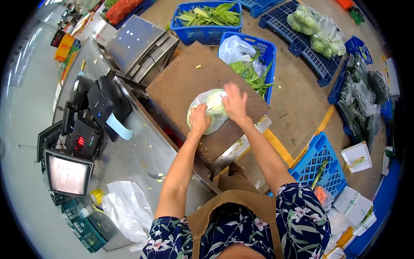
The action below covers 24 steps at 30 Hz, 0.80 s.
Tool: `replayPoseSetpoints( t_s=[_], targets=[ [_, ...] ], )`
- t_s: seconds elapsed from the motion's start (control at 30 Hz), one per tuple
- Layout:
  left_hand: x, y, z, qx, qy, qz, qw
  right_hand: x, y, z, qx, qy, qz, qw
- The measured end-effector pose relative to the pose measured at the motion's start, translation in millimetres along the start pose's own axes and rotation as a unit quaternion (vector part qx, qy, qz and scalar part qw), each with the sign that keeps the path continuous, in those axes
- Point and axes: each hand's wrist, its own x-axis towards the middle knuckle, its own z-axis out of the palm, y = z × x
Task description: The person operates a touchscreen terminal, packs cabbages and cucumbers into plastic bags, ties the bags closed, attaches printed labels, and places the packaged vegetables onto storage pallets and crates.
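- Mostly straight, the left arm reaches forward; its left hand [199,120] lies palm down, fingers bent over the near-left part of a clear plastic bag [217,125]. Whether they pinch the film, I cannot tell.
- The right arm slants inward from the lower right, elbow almost straight.
- Its right hand [235,102] is blurred, fingers extended and wide rather than closed, at the bag's right edge; contact is unclear.
- Between both hands, the bag, with pale green vegetable [214,102] inside, rests on a brown board [183,82].
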Motion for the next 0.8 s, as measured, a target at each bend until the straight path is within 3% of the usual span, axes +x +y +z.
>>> replayPoseSetpoints(
  t_s=[0.03,0.13,0.17,0.27,0.33,0.4,0.47,0.5,0.6,0.63,0.67,0.73,0.8],
  targets=[
    [-0.2,-2.6,4.1,0.014,0.004,0.009,1.0,-12.2,9.5,30.6,-0.005,-0.137,-0.025,0.99],
    [4.4,-10.8,13.2,0.053,0.004,0.034,0.998,-15.9,8.9,2.0,0.142,-0.154,0.037,0.977],
    [5.0,-12.2,14.3,0.064,-0.005,0.034,0.997,-22.0,8.3,-16.9,0.19,-0.074,0.096,0.974],
    [6.0,-13.0,12.6,0.071,0.001,0.035,0.997,-68.8,54.6,-51.4,0.252,0.069,0.104,0.96],
    [-1.4,-8.9,10.7,0.023,0.011,0.006,1.0,-131.9,102.3,-64.4,0.184,0.018,0.104,0.977],
    [-6.4,-3.6,7.3,-0.053,-0.027,-0.029,0.998,-196.5,122.0,-106.3,0.138,-0.167,0.184,0.959],
    [-9.9,-8.3,7.9,-0.093,-0.06,-0.031,0.993,-271.5,144.9,-130.6,0.152,-0.234,0.199,0.939],
    [-10.6,-20.4,21.0,-0.096,-0.076,-0.011,0.992,-309.8,155.8,-141.4,0.137,-0.195,0.151,0.959],
    [-15.3,5.4,15.2,-0.074,-0.149,-0.007,0.986,-447.5,223.4,-121.3,0.133,-0.25,0.308,0.908],
    [-15.4,6.8,23.3,-0.004,-0.178,-0.006,0.984,-471.3,232.4,-131.1,0.2,-0.305,0.457,0.811],
    [-15.6,6.7,32.8,0.066,-0.205,-0.007,0.976,-531.4,277.4,-108.8,0.322,-0.3,0.569,0.695],
    [-24.4,20.0,43.7,0.116,-0.192,-0.011,0.975,-563.0,325.1,-104.1,0.383,-0.285,0.655,0.586],
    [-28.7,34.5,43.4,0.151,-0.206,-0.037,0.966,-520.9,329.0,-155.6,0.274,-0.288,0.646,0.652]
  ],
)
